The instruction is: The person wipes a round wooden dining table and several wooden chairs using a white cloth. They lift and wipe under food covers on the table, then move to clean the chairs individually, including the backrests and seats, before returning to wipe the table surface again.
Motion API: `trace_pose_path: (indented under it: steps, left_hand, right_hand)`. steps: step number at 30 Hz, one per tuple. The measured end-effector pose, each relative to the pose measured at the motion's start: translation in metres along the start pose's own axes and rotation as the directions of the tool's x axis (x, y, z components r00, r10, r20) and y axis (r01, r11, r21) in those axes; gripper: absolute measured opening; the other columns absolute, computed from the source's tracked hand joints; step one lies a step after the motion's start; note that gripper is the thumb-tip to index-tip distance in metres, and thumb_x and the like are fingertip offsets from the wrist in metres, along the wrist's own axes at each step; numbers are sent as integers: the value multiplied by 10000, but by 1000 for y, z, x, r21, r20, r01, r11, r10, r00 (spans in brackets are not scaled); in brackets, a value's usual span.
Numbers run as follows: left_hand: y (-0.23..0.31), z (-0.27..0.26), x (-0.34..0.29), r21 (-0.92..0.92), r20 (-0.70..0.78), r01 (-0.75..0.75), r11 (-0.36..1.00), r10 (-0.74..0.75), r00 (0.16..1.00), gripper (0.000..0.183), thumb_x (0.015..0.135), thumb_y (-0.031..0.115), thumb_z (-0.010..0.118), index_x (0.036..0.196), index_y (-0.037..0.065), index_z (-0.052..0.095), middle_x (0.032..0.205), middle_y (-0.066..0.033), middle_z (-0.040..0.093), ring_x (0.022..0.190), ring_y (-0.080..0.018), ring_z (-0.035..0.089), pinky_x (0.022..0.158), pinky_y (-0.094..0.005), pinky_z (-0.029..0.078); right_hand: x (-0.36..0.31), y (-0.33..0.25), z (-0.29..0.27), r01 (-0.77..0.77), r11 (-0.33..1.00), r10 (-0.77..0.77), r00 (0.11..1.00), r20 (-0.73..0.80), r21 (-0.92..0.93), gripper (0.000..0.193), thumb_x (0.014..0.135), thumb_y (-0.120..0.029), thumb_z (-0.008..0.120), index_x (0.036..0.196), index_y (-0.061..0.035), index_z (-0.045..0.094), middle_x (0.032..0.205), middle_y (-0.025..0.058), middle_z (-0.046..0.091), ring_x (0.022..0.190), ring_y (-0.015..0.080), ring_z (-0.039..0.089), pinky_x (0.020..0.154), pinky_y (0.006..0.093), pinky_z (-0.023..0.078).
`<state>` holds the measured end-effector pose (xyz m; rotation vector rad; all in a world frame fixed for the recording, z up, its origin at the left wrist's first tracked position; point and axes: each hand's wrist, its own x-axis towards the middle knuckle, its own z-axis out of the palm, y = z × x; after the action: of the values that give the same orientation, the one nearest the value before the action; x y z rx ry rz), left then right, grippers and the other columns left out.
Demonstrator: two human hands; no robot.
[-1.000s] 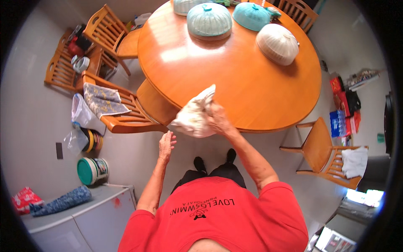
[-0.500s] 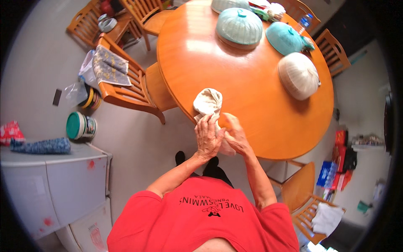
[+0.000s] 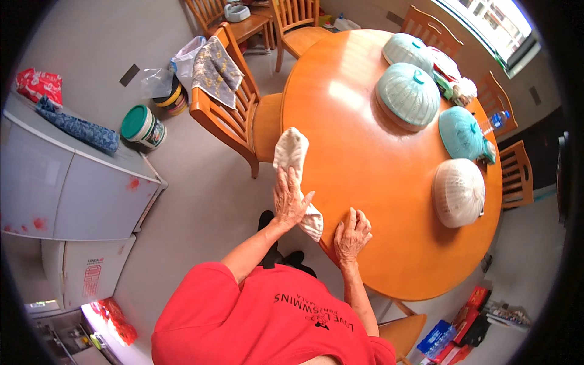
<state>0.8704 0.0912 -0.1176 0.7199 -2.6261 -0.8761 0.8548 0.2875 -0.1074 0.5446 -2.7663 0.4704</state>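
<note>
A cream-white cloth (image 3: pixel 291 150) lies along the near left edge of the round orange wooden table (image 3: pixel 377 176). My left hand (image 3: pixel 289 199) holds it against that edge, fingers laid along it and thumb spread to the right. Ends of the cloth stick out beyond the fingers and below the palm. What lies beneath the palm is hidden. To the right, my right hand (image 3: pixel 353 236) rests on the tabletop near the front edge, empty, with its fingers loosely bent and the thumb apart.
Mesh food covers, pale green (image 3: pixel 409 96), teal (image 3: pixel 462 134) and white (image 3: pixel 459 193), stand at the table's right, near a water bottle (image 3: pixel 496 121). A chair with a patterned cloth (image 3: pixel 219 76) is at the left. Beyond it are a green-lidded bucket (image 3: pixel 143 126) and a fridge (image 3: pixel 91 188).
My hands have parted: the right has let go of the cloth and rests on the table. The cloth, bunched before, is now stretched along the edge under my left hand. The view has turned.
</note>
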Motion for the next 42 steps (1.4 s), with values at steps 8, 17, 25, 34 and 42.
trace_pose_path:
  steps: [8,17,25,34,42]
  left_hand:
    - [-43,12,66,-445,-5,171,879,-193,981,836,879,305,619,1454,-54,129,1426,-316,261,1310,-441,313,1076,-436,310]
    - [-75,4,232,-428,63,167,888,-155,986,879,815,319,707,1453,-6,198,1394,-251,355,1275,-381,386,1053,-426,337]
    - [-85,20,384,-584,160,146,799,-64,985,968,765,363,760,1444,-48,205,1439,-252,329,1337,-321,333,1104,-390,288]
    - [-47,30,525,-360,246,27,933,66,967,1052,635,428,833,1468,123,267,1452,-129,324,1325,-315,350,1085,-422,334]
    - [-7,90,551,180,43,-496,849,497,867,431,899,205,539,1329,236,521,1437,-101,399,1299,-378,323,1051,-492,323]
  right_hand:
    - [74,-32,40,125,991,-124,992,24,-39,438,824,-203,606,1253,-150,533,1287,117,471,1165,305,429,879,451,342]
    - [175,-76,84,20,992,-13,999,53,-127,452,831,-244,605,1268,-164,530,1327,87,451,1190,291,411,892,465,340]
    - [194,-85,79,5,984,19,991,135,-178,455,846,-238,584,1275,-95,531,1328,123,442,1189,303,403,898,455,345]
    - [192,-85,80,-18,985,56,974,217,-174,482,820,-225,576,1276,-78,523,1335,133,418,1176,322,400,896,472,341]
    - [195,-85,76,-11,981,59,968,245,-194,507,798,-207,588,1285,-84,514,1339,126,417,1176,312,397,900,471,338]
